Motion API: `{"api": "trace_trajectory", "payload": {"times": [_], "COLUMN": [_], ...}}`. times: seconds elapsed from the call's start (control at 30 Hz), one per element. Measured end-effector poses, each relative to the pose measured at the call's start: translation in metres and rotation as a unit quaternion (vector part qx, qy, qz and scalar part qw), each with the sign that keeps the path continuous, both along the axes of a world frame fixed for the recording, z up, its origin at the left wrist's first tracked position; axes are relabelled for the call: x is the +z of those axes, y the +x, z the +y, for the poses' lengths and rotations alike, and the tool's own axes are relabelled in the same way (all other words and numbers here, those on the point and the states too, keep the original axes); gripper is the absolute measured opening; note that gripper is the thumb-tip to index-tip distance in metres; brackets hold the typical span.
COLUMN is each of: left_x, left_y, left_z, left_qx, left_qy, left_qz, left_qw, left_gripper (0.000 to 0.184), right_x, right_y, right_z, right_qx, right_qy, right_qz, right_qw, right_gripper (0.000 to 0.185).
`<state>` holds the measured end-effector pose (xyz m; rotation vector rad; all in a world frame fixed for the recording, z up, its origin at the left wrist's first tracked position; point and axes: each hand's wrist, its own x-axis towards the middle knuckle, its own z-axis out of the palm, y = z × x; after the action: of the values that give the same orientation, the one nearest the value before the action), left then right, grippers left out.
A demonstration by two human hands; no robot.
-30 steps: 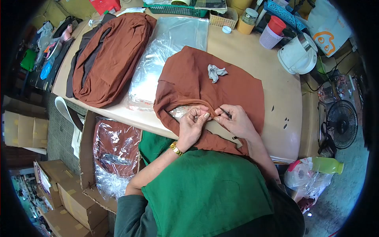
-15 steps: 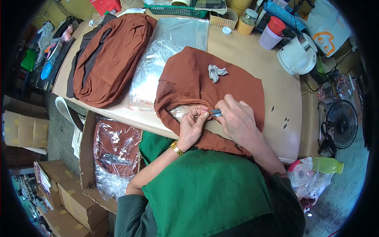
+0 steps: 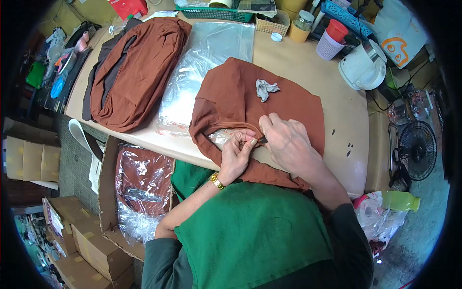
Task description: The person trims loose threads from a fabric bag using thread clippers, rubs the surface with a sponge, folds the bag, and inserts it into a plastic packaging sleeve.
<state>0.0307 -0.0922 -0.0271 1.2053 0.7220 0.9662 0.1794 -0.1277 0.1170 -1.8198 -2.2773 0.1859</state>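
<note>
A brown fabric piece [image 3: 284, 98] lies spread over the front of the table, its near edge hanging toward my lap. My left hand [image 3: 237, 153] is closed, finger and thumb pinching the seamed edge of an opening in the fabric. Touching the left fingertips, my right hand [image 3: 286, 144] is closed around a small tool that looks like thread snips; its dark tip barely shows and the rest is hidden by the fingers. A crumpled light grey scrap [image 3: 265, 89] rests on top of the fabric.
Clear plastic bags [image 3: 211, 53] lie beside a stuffed brown bag [image 3: 139, 72] at the left. A cardboard box [image 3: 108, 188] with plastic-wrapped brown goods stands below the table's left edge. A white kettle [image 3: 363, 67] and lilac cup [image 3: 330, 46] stand at the right.
My right hand has turned and shifted slightly left over the tool, whose blue-grey body showed before and is now mostly covered. My left hand keeps its pinch.
</note>
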Motion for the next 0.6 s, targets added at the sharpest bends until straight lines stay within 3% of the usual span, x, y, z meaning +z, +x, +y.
{"api": "trace_trajectory", "payload": {"times": [0.17, 0.3, 0.4, 0.47, 0.53, 0.57, 0.6], "left_x": [0.005, 0.012, 0.008, 0.006, 0.023, 0.031, 0.039], "left_y": [-0.001, -0.003, -0.002, -0.011, -0.034, -0.041, -0.042], "left_z": [0.000, -0.001, 0.000, 0.005, 0.012, 0.014, 0.014], "left_qx": [0.006, -0.006, 0.004, 0.011, -0.110, -0.149, -0.062], "left_qy": [0.036, 0.042, 0.070, 0.083, -0.013, -0.043, 0.141], "left_qz": [0.014, 0.029, 0.047, 0.065, 0.101, 0.115, 0.164], "left_qw": [0.999, 0.999, 0.996, 0.994, 0.989, 0.981, 0.974], "left_gripper": [0.012, 0.009, 0.010, 0.013, 0.022, 0.026, 0.029], "right_x": [-0.006, -0.010, -0.009, -0.007, 0.012, 0.013, 0.014], "right_y": [-0.002, -0.006, 0.001, 0.013, 0.035, 0.051, 0.069], "right_z": [0.002, 0.001, 0.001, 0.005, 0.016, 0.027, 0.039], "right_qx": [0.043, 0.051, 0.047, 0.061, -0.030, -0.137, -0.181], "right_qy": [0.074, 0.065, 0.038, 0.023, 0.051, 0.008, 0.047], "right_qz": [-0.006, -0.018, 0.013, 0.138, 0.166, 0.243, 0.244], "right_qw": [0.996, 0.996, 0.998, 0.988, 0.984, 0.960, 0.952], "right_gripper": [0.029, 0.030, 0.030, 0.027, 0.023, 0.020, 0.020]}}
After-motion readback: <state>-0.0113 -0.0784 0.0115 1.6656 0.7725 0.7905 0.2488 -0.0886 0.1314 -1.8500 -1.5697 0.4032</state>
